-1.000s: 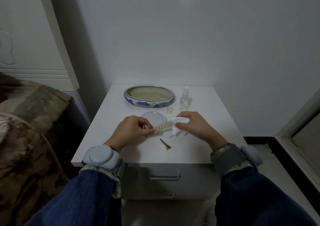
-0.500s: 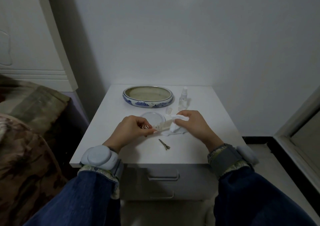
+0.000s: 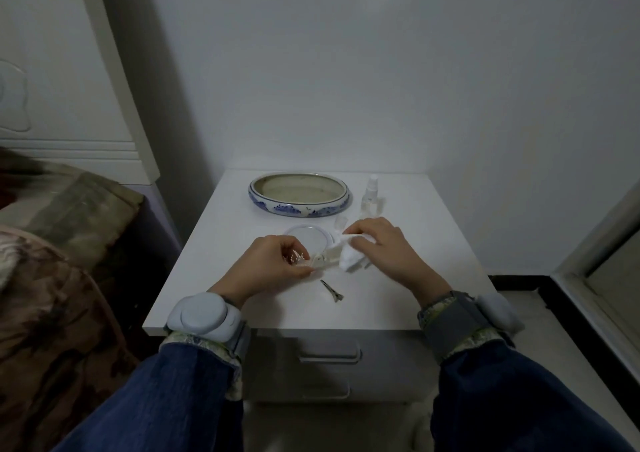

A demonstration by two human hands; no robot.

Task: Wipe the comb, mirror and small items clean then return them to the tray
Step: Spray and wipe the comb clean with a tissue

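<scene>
My left hand (image 3: 268, 266) pinches one end of a pale, translucent comb (image 3: 325, 260) just above the white nightstand (image 3: 242, 299). My right hand (image 3: 384, 249) grips a white wipe (image 3: 349, 261) folded around the comb's other end. Behind the comb lies a round mirror (image 3: 306, 238), flat on the top and partly hidden by my left fingers. A metal hair clip (image 3: 331, 291) lies in front of my hands. The blue-and-white ceramic tray (image 3: 298, 207) stands at the back with nothing visible inside.
A small clear spray bottle (image 3: 370, 197) stands right of the tray, with its clear cap (image 3: 340, 223) on the top near my right hand. A bed with a patterned cover (image 3: 59, 261) lies to the left. Walls close off the back and right.
My right hand has slid the wipe a little along the comb, and the cloth has bunched lower. My left hand keeps its hold in the same place.
</scene>
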